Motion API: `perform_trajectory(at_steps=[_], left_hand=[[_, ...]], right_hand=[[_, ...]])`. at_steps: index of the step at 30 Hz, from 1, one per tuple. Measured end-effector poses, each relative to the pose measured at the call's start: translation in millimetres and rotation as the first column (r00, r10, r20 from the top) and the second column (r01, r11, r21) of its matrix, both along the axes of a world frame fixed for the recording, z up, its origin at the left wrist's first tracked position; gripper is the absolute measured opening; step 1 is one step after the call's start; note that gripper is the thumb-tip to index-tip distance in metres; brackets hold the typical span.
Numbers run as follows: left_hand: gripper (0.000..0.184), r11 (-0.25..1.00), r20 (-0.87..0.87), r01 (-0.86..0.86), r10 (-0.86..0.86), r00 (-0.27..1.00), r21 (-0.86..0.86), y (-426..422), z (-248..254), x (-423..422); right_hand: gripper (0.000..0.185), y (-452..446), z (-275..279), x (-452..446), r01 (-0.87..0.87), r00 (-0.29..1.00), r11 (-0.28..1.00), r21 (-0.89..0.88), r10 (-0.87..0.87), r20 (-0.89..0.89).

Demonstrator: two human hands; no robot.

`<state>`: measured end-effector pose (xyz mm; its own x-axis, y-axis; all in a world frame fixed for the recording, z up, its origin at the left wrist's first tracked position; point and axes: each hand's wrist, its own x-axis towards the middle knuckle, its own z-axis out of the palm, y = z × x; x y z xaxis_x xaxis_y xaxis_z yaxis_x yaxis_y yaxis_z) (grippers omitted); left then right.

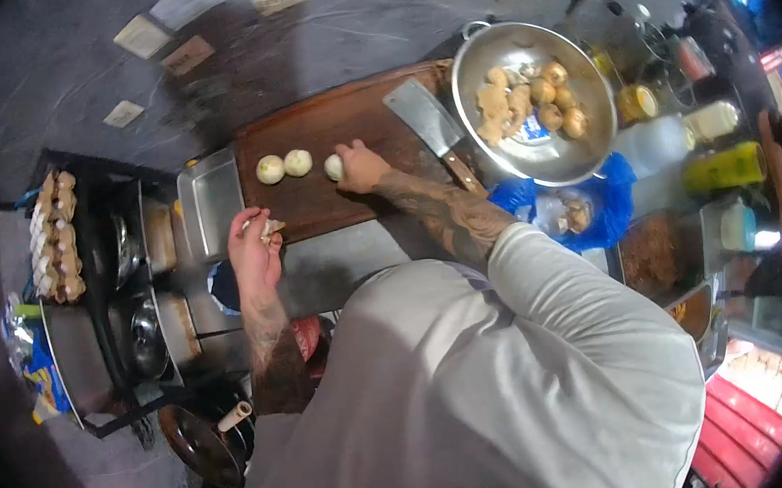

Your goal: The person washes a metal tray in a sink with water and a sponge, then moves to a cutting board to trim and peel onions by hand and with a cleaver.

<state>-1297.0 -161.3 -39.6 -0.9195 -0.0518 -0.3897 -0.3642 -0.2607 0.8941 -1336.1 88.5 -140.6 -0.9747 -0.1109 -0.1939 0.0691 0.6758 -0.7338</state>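
My right hand (363, 167) is on the wooden cutting board (328, 203), its fingers around a peeled onion (334, 168). Just left of it, two more peeled onions (284, 166) sit side by side. At the board's lower left edge my left hand (255, 250) is raised with curled fingers, closed on pale scraps of onion peel (272, 227). A cleaver (425, 120) lies on the right part of the board, its wooden handle pointing toward my right forearm.
Right of the board stands a metal colander (463, 101) with onions and ginger (494, 107). A blue plastic bag (614, 209) lies below it. A metal tray (212, 192) adjoins the board's left side. Egg cartons (69, 232) stand far left; bottles and jars (725, 167) line the right.
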Motion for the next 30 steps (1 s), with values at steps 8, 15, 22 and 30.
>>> perform_trajectory(at_steps=[8, 15, 22, 30], left_hand=[[0.014, 0.866, -0.216, 0.276, -0.389, 0.895, -0.417, 116.3, 15.5, 11.4], [0.107, 0.074, -0.093, 0.089, -0.97, -0.224, -0.993, 266.4, 45.3, 91.0], [0.091, 0.092, -0.187, 0.201, -0.829, -0.526, -0.975, 319.7, 49.7, 125.5], [0.049, -0.104, 0.022, 0.142, -0.873, -0.487, -0.984, 327.9, -23.8, 125.1]], right_hand=[[0.046, 34.3, 54.1, 99.8, 0.463, 0.884, 0.25, -0.85, -0.2, 0.422], [0.044, 100.3, 100.2, 194.8, 0.149, 0.687, -0.68, -0.718, -0.451, 0.57], [0.02, 134.1, 58.6, 293.6, 0.252, 0.337, -0.543, -0.801, -0.726, 0.599], [0.059, 198.0, 20.2, 305.7, 0.858, 0.187, 0.174, -0.483, -0.982, -0.021]])
